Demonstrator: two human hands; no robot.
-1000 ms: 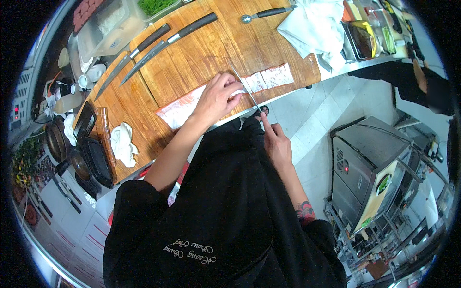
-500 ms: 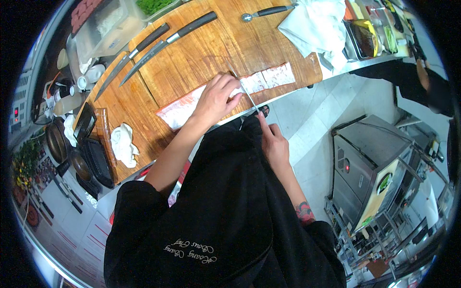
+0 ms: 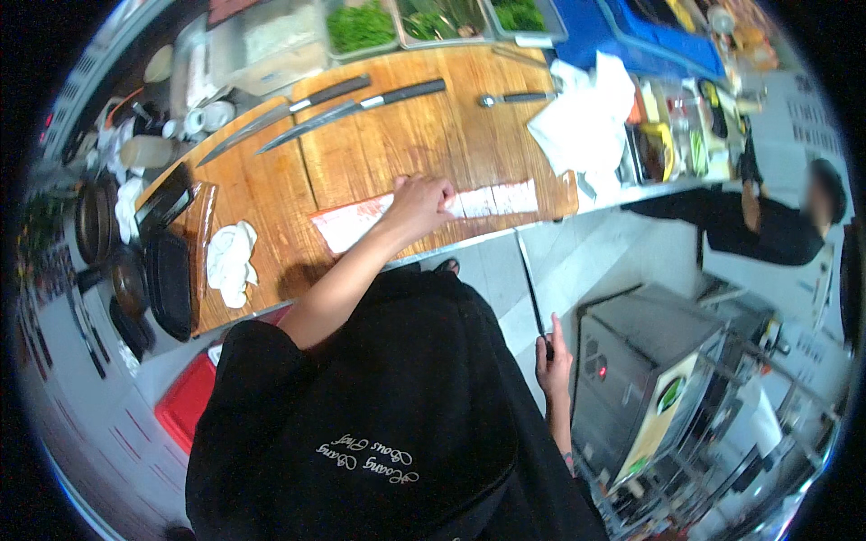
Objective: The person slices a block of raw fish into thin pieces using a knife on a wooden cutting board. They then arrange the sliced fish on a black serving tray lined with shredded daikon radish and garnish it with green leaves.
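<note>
A long pink-and-white marbled strip of raw meat or fish (image 3: 343, 224) lies along the near edge of the wooden cutting board (image 3: 379, 144). My left hand (image 3: 417, 206) rests over its middle, fingers curled down onto it; the fingertips are partly hidden. Right of that hand, thin lines cross the portioned end (image 3: 494, 200). My right hand (image 3: 555, 365) is wrapped around the handle of a long slim knife (image 3: 529, 284), its index finger stretched along it. The knife is off the board, over the floor to the right, with its tip toward the board's edge.
Two knives, the nearer one (image 3: 352, 110), and a scoop-like tool (image 3: 514, 98) lie on the board's far side. White cloths (image 3: 586, 117) (image 3: 232, 263) sit at both ends. Tubs of greens (image 3: 361, 25) line the back. A steel appliance (image 3: 631, 361) stands right; another person (image 3: 767, 225) is beyond.
My right hand has drawn the knife away from the strip, rightward and toward me. My left hand stays on the strip, its fingers more curled. The view has tilted to show more of the back.
</note>
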